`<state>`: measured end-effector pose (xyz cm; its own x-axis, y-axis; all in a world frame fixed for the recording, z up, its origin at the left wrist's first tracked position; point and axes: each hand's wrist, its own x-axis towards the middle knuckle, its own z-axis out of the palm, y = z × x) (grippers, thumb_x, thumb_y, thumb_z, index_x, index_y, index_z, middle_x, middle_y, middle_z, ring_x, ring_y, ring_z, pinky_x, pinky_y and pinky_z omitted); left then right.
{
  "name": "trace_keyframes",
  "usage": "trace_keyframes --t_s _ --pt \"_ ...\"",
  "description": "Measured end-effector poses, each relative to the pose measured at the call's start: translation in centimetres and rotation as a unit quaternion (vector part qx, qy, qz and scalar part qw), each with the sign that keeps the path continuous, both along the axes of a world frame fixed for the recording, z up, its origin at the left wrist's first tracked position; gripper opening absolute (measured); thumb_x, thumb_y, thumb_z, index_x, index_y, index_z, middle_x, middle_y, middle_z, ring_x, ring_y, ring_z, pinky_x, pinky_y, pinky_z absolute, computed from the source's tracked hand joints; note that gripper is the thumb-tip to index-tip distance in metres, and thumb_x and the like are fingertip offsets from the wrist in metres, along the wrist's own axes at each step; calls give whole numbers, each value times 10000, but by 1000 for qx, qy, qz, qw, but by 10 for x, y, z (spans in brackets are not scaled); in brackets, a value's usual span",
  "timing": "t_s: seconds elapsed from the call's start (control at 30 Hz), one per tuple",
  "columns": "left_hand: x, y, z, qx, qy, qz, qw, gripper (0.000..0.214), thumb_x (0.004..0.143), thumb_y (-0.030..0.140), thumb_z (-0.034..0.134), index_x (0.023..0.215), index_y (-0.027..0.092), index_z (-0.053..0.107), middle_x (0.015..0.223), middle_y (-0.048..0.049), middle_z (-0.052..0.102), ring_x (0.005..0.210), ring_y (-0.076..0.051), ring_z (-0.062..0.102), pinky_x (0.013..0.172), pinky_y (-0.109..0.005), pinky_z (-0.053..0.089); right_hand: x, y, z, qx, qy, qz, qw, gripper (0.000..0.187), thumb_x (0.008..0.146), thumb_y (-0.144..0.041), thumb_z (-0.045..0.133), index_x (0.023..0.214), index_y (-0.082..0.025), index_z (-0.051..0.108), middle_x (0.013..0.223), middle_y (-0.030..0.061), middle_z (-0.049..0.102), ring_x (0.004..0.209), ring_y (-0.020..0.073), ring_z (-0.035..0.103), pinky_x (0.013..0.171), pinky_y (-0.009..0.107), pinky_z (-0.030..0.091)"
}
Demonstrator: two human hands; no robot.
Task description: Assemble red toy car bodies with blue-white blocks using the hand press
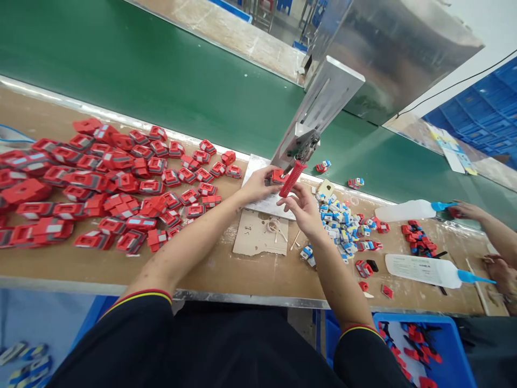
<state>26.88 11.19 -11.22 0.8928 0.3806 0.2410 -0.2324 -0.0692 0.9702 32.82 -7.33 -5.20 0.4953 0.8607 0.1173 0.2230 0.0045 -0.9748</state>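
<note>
A worker's dark shirt (pixel 242 347) w/ red-and-yellow cuffs fills the foreground at 6 o'clock, the dial centered on a small red part (pixel 277 176) over a metal plate (pixel 264 205) on the brown worktop (pixel 210 272). L hand (pixel 258 185) pinches that part btwn thumb and fingertips, under a clamp (pixel 306 145) fixed to a slotted metal upright (pixel 323 99) at 1 o'clock; whether the part touches the plate, can't tell. R hand (pixel 305 210), fingers bent, is at the low end of the clamp's red handle (pixel 293 179); can't tell if they grip it. At 9 o'clock, a big spread of red-and-gray parts (pixel 121 170); at 4, a pile of blue-and-white parts (pixel 339 223), some w/ yellow. Cardboard (pixel 246 240) w/ cotton swabs lies at 6, just below the plate. Two blue-tipped bottles (pixel 406 210) lie approx 3 and 4 o'clock, red-and-black pcs (pixel 418 240) btwn them; a co-worker's hand (pixel 468 210) is by the upper bottle's tip. A blue bin (pixel 456 350) of red-and-black pcs sits btwn 4 and 5; the green belt (pixel 141 70) runs behind, approx 10 to 3.
</note>
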Motion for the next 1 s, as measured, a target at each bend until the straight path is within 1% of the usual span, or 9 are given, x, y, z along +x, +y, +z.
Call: trace_keyframes --t_s 0.1,0.17,0.3,0.4,0.63,0.8,0.9,0.93,1.0 --pt "-4 4 -1 23 4 7 1000 571 741 184 862 1281 162 676 1315 -144 784 1129 -241 763 1048 -400 585 1 -13 2 9 -8 -23 1000 512 942 -634 750 1309 -305 612 1282 84 747 825 170 761 664 322 603" --pt "-9 6 0 56 19 26 998 551 755 150 827 1288 184 694 1353 -129 775 1161 -241 753 1054 -404 577 2 -21 3 5 -6 -36 999 499 936 -614 766 1308 -309 630 1295 87 751 840 177 771 679 333 616" --pt "-16 6 5 98 73 66 990 390 789 147 796 1175 186 765 1163 -82 840 1083 -242 770 969 -394 587 0 -28 1 5 10 -48 999 515 904 -616 802 1284 -302 650 1301 91 768 844 183 771 681 341 622" --pt "-16 5 10 84 84 76 990 359 766 117 806 1121 169 789 1068 -75 857 1023 -242 787 952 -393 597 -3 -26 -2 10 17 -48 999 503 904 -607 807 1278 -301 665 1304 86 767 850 176 766 701 338 621" --pt "-14 4 10 18 59 65 996 315 711 70 836 1016 140 793 1035 -90 859 963 -232 804 947 -387 641 -8 -17 -7 13 17 -48 999 495 897 -608 798 1266 -294 698 1301 77 760 853 172 753 711 335 609" --pt "-9 -1 9 14 56 64 996 296 702 58 834 984 131 786 1001 -96 848 946 -236 795 965 -413 634 -10 -12 -6 -1 12 -50 999 467 906 -597 772 1244 -279 717 1212 79 768 880 197 764 703 344 596" --pt "-17 1 16 51 64 68 994 356 726 69 821 1070 153 785 1110 -101 834 974 -235 778 993 -419 613 -9 -18 -2 -3 -13 -55 998 423 927 -568 750 1235 -281 715 1253 83 755 867 185 747 696 342 585" --pt "-25 6 20 78 65 74 992 403 736 87 824 1128 166 778 1181 -106 818 993 -235 769 1005 -419 603 -8 -23 0 -4 -32 -64 997 405 934 -558 747 1226 -279 711 1242 81 755 847 177 732 685 336 575" --pt "-51 20 28 151 64 100 981 483 758 139 825 1233 193 753 1287 -110 773 1038 -242 743 1027 -412 580 -5 -38 4 -15 -92 -84 992 338 950 -524 749 1166 -267 711 1109 60 761 772 160 680 650 317 541"
